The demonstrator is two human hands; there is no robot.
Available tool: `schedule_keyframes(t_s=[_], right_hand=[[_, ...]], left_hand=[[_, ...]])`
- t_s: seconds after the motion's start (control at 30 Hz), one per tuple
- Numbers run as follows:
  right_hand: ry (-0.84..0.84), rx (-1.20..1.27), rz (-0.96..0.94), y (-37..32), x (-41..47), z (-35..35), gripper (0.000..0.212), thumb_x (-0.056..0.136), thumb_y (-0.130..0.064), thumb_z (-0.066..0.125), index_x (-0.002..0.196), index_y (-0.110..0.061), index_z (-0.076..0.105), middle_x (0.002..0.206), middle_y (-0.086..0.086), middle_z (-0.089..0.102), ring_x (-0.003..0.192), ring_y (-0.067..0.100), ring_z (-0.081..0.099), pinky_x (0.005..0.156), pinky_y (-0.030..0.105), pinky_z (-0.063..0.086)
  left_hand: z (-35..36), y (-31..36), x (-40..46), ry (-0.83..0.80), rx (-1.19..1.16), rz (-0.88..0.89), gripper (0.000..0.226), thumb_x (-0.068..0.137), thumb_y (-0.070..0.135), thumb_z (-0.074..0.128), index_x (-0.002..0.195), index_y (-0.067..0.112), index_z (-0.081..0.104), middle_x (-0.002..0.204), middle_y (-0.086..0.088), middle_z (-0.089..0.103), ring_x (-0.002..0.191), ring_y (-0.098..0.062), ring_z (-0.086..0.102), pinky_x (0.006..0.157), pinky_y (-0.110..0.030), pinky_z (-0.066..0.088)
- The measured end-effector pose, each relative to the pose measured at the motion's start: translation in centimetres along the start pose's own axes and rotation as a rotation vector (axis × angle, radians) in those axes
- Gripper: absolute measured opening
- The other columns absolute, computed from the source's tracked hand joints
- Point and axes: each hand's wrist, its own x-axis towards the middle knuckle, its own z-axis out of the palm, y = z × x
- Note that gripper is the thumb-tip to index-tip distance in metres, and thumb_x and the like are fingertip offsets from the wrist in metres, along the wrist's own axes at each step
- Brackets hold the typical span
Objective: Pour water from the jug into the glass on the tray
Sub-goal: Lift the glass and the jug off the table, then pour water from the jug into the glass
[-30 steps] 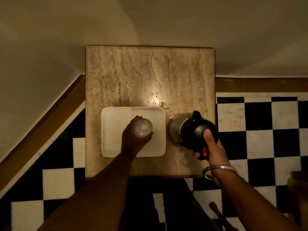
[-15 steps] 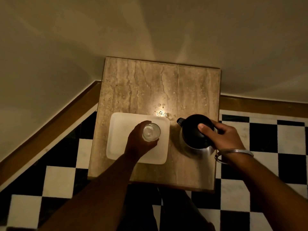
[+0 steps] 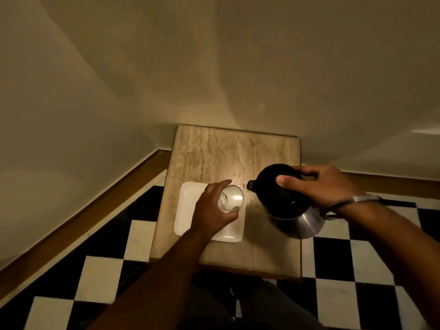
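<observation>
A clear glass (image 3: 232,198) stands on the right part of a white rectangular tray (image 3: 188,210), and my left hand (image 3: 210,209) wraps around its left side. To the right, a steel jug with a black top (image 3: 284,198) is lifted and tilted left, its black spout close to the glass rim. My right hand (image 3: 319,184) grips the jug at its handle side, thumb on the black lid. No stream of water is visible.
The tray sits on a small stone-topped table (image 3: 226,153) in a wall corner. Water drops glint on the tabletop behind the glass. Black-and-white checkered floor (image 3: 357,258) surrounds the table, with a wooden skirting along the walls.
My right hand has raised the jug off the table and tipped it left, bringing the spout near the glass. My left hand keeps holding the glass. The camera view has shifted.
</observation>
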Motion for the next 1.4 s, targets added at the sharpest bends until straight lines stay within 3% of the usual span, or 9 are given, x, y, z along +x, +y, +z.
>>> schedule_keyframes(t_s=[0.1, 0.2, 0.3, 0.5, 0.77, 0.93, 1.07, 1.2, 1.4], right_hand=[[-0.006, -0.068, -0.011, -3.2, -2.2, -0.3, 0.098, 0.039, -0.082, 0.065, 0.12, -0.026, 0.069, 0.091, -0.011, 0.067, 0.084, 0.01, 0.065, 0.063, 0.025, 0.051], [0.0, -0.203, -0.045, -6.1, -4.2, -0.5, 0.098, 0.044, -0.085, 0.061, 0.122, -0.027, 0.067, 0.101, -0.007, 0.066, 0.086, 0.011, 0.061, 0.062, 0.022, 0.046], [0.034, -0.302, -0.063, -9.3, -5.8, -0.3, 0.077, 0.061, -0.077, 0.067, 0.12, -0.026, 0.068, 0.101, -0.007, 0.068, 0.082, 0.009, 0.062, 0.06, 0.023, 0.048], [0.011, -0.515, -0.055, -15.2, -9.1, 0.2, 0.066, 0.068, -0.073, 0.067, 0.112, -0.024, 0.074, 0.098, -0.001, 0.075, 0.082, 0.014, 0.067, 0.07, 0.033, 0.059], [0.115, -0.754, -0.107, -20.7, -13.0, -0.7, 0.065, 0.066, -0.079, 0.061, 0.1, -0.026, 0.077, 0.088, -0.006, 0.077, 0.079, 0.013, 0.069, 0.072, 0.033, 0.059], [0.115, -0.896, -0.106, -22.8, -12.2, -0.3, 0.067, 0.063, -0.082, 0.06, 0.098, -0.027, 0.077, 0.087, -0.007, 0.076, 0.076, 0.014, 0.07, 0.069, 0.031, 0.057], [0.221, -0.985, -0.216, -24.6, -15.8, -3.5, 0.065, 0.064, -0.082, 0.061, 0.097, -0.027, 0.075, 0.08, -0.008, 0.074, 0.071, 0.013, 0.068, 0.059, 0.028, 0.05], [0.219, -1.04, -0.225, -25.1, -16.0, -3.3, 0.067, 0.062, -0.081, 0.063, 0.096, -0.025, 0.076, 0.081, -0.006, 0.074, 0.072, 0.016, 0.069, 0.072, 0.036, 0.06], [0.256, -1.178, -0.288, -25.5, -17.6, -3.6, 0.068, 0.065, -0.08, 0.062, 0.096, -0.021, 0.074, 0.074, -0.004, 0.071, 0.067, 0.017, 0.068, 0.068, 0.034, 0.06]], left_hand=[[-2.2, 1.7, -0.4, 0.01, -0.043, 0.062, 0.081, 0.057, 0.034, 0.084, 0.128, 0.046, 0.047, 0.118, 0.015, 0.047, 0.102, 0.001, 0.05, 0.084, -0.003, 0.037], [-4.2, 2.7, -0.4, 0.021, -0.076, 0.11, 0.074, 0.057, 0.034, 0.084, 0.122, 0.043, 0.051, 0.116, 0.014, 0.048, 0.095, 0.002, 0.05, 0.079, 0.0, 0.037], [-7.2, 3.8, -0.3, -0.021, -0.09, 0.171, 0.07, 0.057, 0.038, 0.081, 0.121, 0.037, 0.054, 0.117, 0.016, 0.056, 0.097, 0.003, 0.051, 0.078, 0.001, 0.035], [-11.8, 5.8, -0.9, -0.104, -0.059, 0.267, 0.075, 0.058, 0.057, 0.073, 0.126, 0.035, 0.053, 0.119, 0.014, 0.063, 0.105, -0.004, 0.057, 0.083, -0.013, 0.043], [-15.6, 9.9, -2.4, -0.057, -0.039, 0.313, 0.077, 0.059, 0.05, 0.079, 0.129, 0.039, 0.048, 0.123, 0.013, 0.063, 0.107, -0.009, 0.059, 0.087, -0.03, 0.055], [-15.7, 10.3, -1.9, -0.076, -0.056, 0.316, 0.076, 0.059, 0.052, 0.079, 0.127, 0.038, 0.049, 0.12, 0.015, 0.062, 0.101, -0.005, 0.059, 0.085, -0.028, 0.055], [-17.1, 15.3, -4.2, 0.035, -0.087, 0.347, 0.072, 0.059, 0.051, 0.08, 0.124, 0.041, 0.05, 0.114, 0.019, 0.06, 0.098, -0.005, 0.06, 0.083, -0.029, 0.057], [-16.6, 15.7, -4.4, 0.04, -0.084, 0.346, 0.068, 0.06, 0.049, 0.08, 0.122, 0.038, 0.052, 0.115, 0.016, 0.064, 0.098, -0.006, 0.061, 0.083, -0.033, 0.057], [-16.2, 16.9, -5.7, 0.098, -0.085, 0.345, 0.07, 0.062, 0.044, 0.084, 0.124, 0.035, 0.052, 0.115, 0.015, 0.064, 0.098, -0.007, 0.062, 0.083, -0.032, 0.057]])
